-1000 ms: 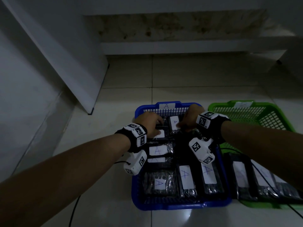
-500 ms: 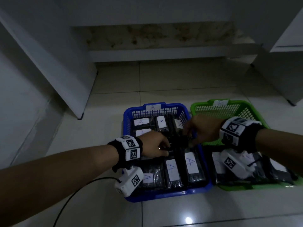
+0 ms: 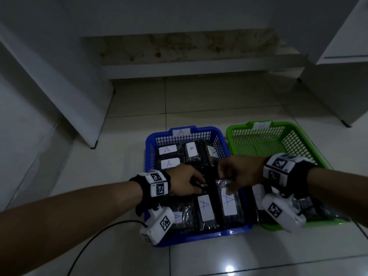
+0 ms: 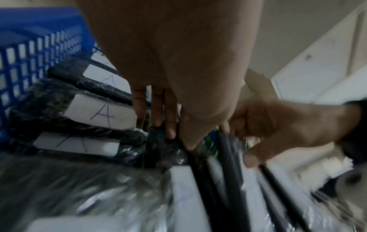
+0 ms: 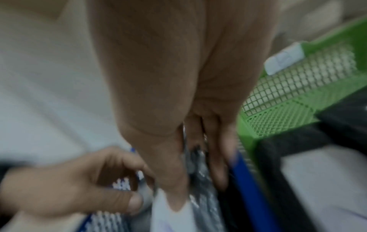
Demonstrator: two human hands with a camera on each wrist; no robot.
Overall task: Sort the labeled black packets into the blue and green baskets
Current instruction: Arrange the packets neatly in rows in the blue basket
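The blue basket (image 3: 199, 237) holds several black packets with white "A" labels. My right hand (image 3: 227, 180) pinches the far end of the A-labelled packet (image 3: 229, 204) at the basket's near right; the right wrist view shows thumb and fingers (image 5: 218, 164) clamped on its shiny wrap (image 5: 206, 208). My left hand (image 3: 201, 186) is just to the left over the basket's middle. Its thumb and fingertips (image 4: 170, 125) close on the crinkled end of a neighbouring black packet (image 4: 158, 141). The green basket (image 3: 258, 134) stands to the right, with packets at its near end behind my right wrist.
Both baskets sit side by side on a pale tiled floor (image 3: 199, 100). A white cabinet panel (image 3: 65, 96) slants down at the left, and a white cabinet (image 3: 338, 86) stands at the right. A black cable (image 3: 95, 236) trails from my left wrist.
Both hands have drawn back from the far end of the blue basket to its middle. The right hand has taken hold of the near-right A packet's end.
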